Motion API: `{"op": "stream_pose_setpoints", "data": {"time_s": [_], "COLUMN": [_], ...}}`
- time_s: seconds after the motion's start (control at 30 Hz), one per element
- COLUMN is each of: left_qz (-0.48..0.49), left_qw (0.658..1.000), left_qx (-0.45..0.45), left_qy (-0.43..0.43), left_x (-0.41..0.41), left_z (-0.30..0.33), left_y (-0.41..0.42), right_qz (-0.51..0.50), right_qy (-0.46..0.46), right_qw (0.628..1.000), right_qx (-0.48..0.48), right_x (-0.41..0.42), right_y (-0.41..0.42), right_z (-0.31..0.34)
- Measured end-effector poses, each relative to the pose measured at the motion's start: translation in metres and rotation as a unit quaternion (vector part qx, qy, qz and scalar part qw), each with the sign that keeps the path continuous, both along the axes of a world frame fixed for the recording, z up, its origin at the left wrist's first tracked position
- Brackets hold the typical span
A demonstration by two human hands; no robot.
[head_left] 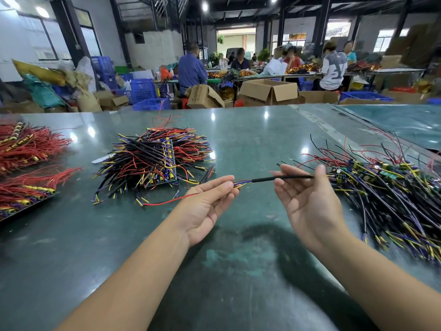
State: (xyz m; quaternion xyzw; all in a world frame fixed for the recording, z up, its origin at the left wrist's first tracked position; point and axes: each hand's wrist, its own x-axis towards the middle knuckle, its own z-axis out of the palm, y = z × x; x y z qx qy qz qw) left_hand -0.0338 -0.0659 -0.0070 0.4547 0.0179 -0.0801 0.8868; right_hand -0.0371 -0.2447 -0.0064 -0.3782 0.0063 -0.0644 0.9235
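Note:
Above the green table (238, 259) my two hands hold one wire bundle between them. My left hand (205, 206) pinches the blue and yellow wire ends (241, 183) between thumb and fingertips, palm up. A black sleeve (274, 179) runs over those wires to my right hand (307, 206), which pinches it between thumb and fingers. The sleeve's far end leads toward a small circuit board at the edge of the right-hand pile (386, 194). A red wire (167, 202) trails from under my left hand onto the table.
A heap of black, red, yellow and blue wired boards (152, 163) lies centre left. Red-wire bundles (26, 149) lie at the far left. Cardboard boxes (267, 91), blue crates (143, 91) and several seated people (192, 70) are beyond the table's far edge.

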Motion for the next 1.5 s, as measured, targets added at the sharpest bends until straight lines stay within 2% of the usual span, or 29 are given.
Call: {"op": "stream_pose_setpoints", "data": {"time_s": [0.1, 0.23, 0.4, 0.57, 0.63, 0.7, 0.77, 0.83, 0.9, 0.93, 0.97, 1.0, 1.03, 1.2, 1.3, 1.43, 1.5], "left_qz": [-0.027, -0.066, -0.073, -0.087, -0.073, -0.029, 0.021, 0.040, 0.029, 0.016, 0.001, -0.011, -0.016, -0.014, -0.022, -0.035, -0.049], "left_qw": [1.000, 0.997, 0.996, 0.995, 0.996, 0.999, 0.999, 0.998, 0.994, 0.991, 0.988, 0.988, 0.988, 0.982, 0.976, 0.975, 0.975], "left_qx": [0.013, 0.042, 0.030, 0.027, 0.021, -0.002, -0.019, 0.018, 0.093, 0.124, 0.140, 0.144, 0.142, 0.183, 0.209, 0.210, 0.203], "left_qy": [-0.007, -0.025, -0.028, -0.041, -0.042, -0.035, -0.028, -0.033, -0.043, -0.051, -0.058, -0.062, -0.062, -0.053, -0.051, -0.055, -0.074], "left_x": [-0.002, -0.006, -0.006, -0.007, -0.007, -0.004, 0.000, 0.001, -0.002, -0.004, -0.006, -0.007, -0.008, -0.007, -0.008, -0.008, -0.008], "left_z": [0.003, 0.004, 0.005, 0.007, 0.006, 0.005, 0.004, 0.002, 0.000, -0.001, -0.002, -0.002, -0.001, 0.001, 0.002, 0.001, 0.000], "left_y": [0.001, -0.001, 0.000, -0.002, -0.001, 0.000, 0.004, 0.005, 0.002, 0.001, -0.001, -0.002, -0.003, 0.000, -0.002, -0.002, -0.002], "right_qz": [0.021, -0.011, -0.005, -0.006, 0.007, 0.054, 0.098, 0.018, -0.115, -0.145, -0.153, -0.149, -0.140, -0.165, -0.131, -0.077, -0.065], "right_qy": [0.050, 0.093, 0.112, 0.094, 0.090, 0.082, 0.038, -0.124, -0.330, -0.391, -0.411, -0.402, -0.375, -0.269, -0.270, -0.338, -0.351], "right_qw": [0.997, 0.995, 0.990, 0.992, 0.995, 0.991, 0.948, 0.866, 0.718, 0.653, 0.604, 0.573, 0.561, 0.561, 0.547, 0.600, 0.615], "right_qx": [0.046, 0.046, 0.089, 0.086, 0.051, -0.087, -0.299, -0.484, -0.602, -0.632, -0.666, -0.698, -0.725, -0.765, -0.781, -0.721, -0.703], "right_x": [0.002, 0.007, 0.012, 0.016, 0.015, 0.011, 0.000, -0.011, -0.017, -0.019, -0.019, -0.018, -0.016, -0.019, -0.015, -0.016, -0.013], "right_y": [-0.005, -0.010, -0.012, -0.016, -0.017, -0.019, -0.018, -0.012, -0.001, 0.007, 0.014, 0.018, 0.020, 0.014, 0.005, -0.003, -0.008], "right_z": [0.003, 0.000, -0.002, -0.001, 0.001, 0.005, 0.007, 0.001, -0.007, -0.009, -0.010, -0.012, -0.014, -0.010, -0.008, -0.003, -0.002]}}
